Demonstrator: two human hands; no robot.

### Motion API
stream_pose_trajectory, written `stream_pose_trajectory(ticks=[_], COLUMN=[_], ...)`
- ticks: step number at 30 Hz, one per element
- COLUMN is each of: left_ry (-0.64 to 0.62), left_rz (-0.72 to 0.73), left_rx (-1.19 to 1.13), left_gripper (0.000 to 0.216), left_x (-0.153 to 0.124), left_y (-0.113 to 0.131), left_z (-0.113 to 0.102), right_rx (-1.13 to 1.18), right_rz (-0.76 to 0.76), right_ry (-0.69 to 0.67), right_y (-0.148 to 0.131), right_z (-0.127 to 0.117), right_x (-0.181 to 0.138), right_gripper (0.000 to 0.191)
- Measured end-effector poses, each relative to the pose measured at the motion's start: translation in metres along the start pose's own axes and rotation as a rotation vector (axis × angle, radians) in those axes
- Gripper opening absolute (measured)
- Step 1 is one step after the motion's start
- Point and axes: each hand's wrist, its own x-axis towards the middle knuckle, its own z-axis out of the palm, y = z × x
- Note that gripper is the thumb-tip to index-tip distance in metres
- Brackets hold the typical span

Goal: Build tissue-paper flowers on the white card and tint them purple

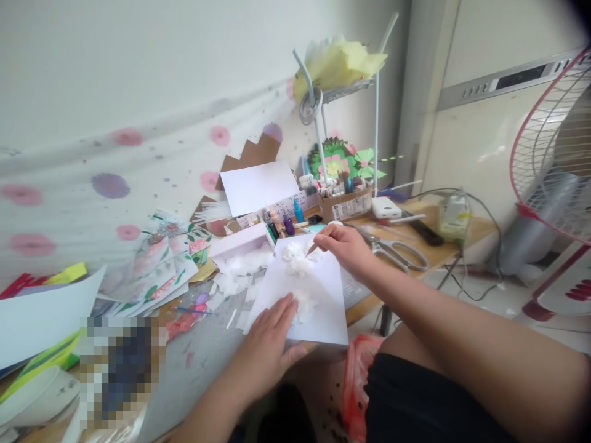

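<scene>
A white sheet of paper [329, 289] lies at the front edge of the table. Tufts of crumpled white material, perhaps paper or cotton, sit on it: a larger cluster [299, 264] at the top and a smaller tuft [305, 306] lower down. My left hand [274, 329] rests flat on the sheet's lower left, fingers stretched out beside the smaller tuft. Above the upper cluster, my right hand [341, 243] pinches a thin brown pointed stick [312, 249], its tip down at the white tufts. Blur hides the stick's exact kind.
Left of the sheet stands a white box [241, 246] with white scraps around it. Small paint bottles [289, 225] and a carton of pens [346, 204] are behind. Scissors [399, 253] lie to the right, near a white fan [554, 154] with a red rim.
</scene>
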Motion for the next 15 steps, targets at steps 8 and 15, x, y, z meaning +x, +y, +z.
stream_pose_trajectory(ticks=[8, 15], left_ry=[0.196, 0.249], left_rz=[-0.251, -0.228], left_rx=[0.045, 0.068], left_gripper=[0.059, 0.053], left_x=[-0.028, -0.030], left_y=[-0.024, -0.011], left_z=[0.008, 0.022], right_rx=[-0.026, -0.166], right_rz=[0.001, 0.182], right_ry=[0.097, -0.083], right_y=[0.002, 0.015], right_z=[-0.035, -0.061], right_x=[0.002, -0.007], right_gripper=[0.024, 0.029])
